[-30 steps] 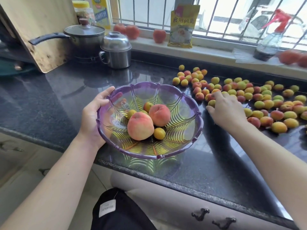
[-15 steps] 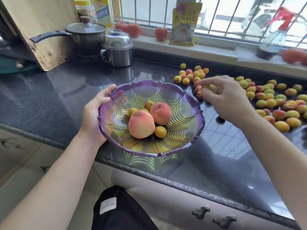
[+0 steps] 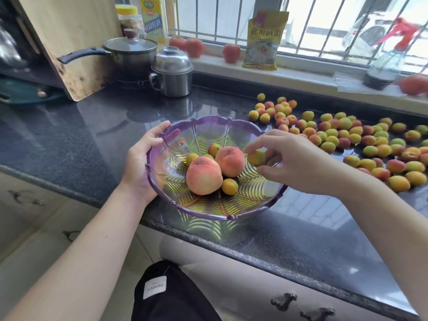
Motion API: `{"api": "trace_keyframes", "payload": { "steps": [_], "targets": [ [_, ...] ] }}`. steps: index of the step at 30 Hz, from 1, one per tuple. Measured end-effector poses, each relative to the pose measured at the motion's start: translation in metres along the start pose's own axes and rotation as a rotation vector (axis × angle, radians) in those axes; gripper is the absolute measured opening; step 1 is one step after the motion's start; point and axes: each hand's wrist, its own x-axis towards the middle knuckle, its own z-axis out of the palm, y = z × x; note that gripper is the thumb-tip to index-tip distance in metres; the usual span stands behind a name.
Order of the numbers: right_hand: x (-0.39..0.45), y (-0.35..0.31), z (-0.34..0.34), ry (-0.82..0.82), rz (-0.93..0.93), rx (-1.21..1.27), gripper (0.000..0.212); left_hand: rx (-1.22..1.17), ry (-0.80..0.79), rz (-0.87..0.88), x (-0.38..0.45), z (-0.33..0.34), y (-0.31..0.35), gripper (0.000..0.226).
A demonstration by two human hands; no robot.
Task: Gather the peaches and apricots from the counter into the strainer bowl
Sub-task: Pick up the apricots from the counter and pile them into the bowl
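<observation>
Head: right hand (image 3: 298, 162) pinching apricot (image 3: 256, 158)

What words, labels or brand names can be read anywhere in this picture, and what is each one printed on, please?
"食用碱面": on the yellow packet standing on the windowsill.
Large characters on the yellow bottle label behind the lidded pot: too blurred to read with certainty.
White tag on the dark garment at the bottom edge: the print appears upside down and is too small to read.
No other text is legible.
</observation>
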Motion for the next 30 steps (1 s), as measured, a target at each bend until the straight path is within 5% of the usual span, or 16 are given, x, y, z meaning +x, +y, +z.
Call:
{"api": "trace_keyframes", "payload": {
  "steps": [5, 10, 17, 30],
  "targets": [
    [0.003, 0.001, -0.002, -0.115, 0.027, -0.072, 0.051, 0.011, 0.002, 0.001, 0.000, 0.000, 0.000, 0.039],
    [0.005, -0.003, -0.001, -0.140, 0.004, -0.089, 0.035, 0.020, 0.000, 0.003, 0.000, 0.000, 0.000, 0.038],
    [0.008, -0.002, 0.008, -0.120, 0.041, -0.038, 0.039, 0.035, 0.001, 0.007, 0.000, 0.000, 0.000, 0.037],
    [0.025, -0.019, 0.015, -0.274, 0.087, -0.358, 0.024, 0.033, -0.002, 0.011, 0.002, -0.001, -0.001, 0.037]
  ]
}}
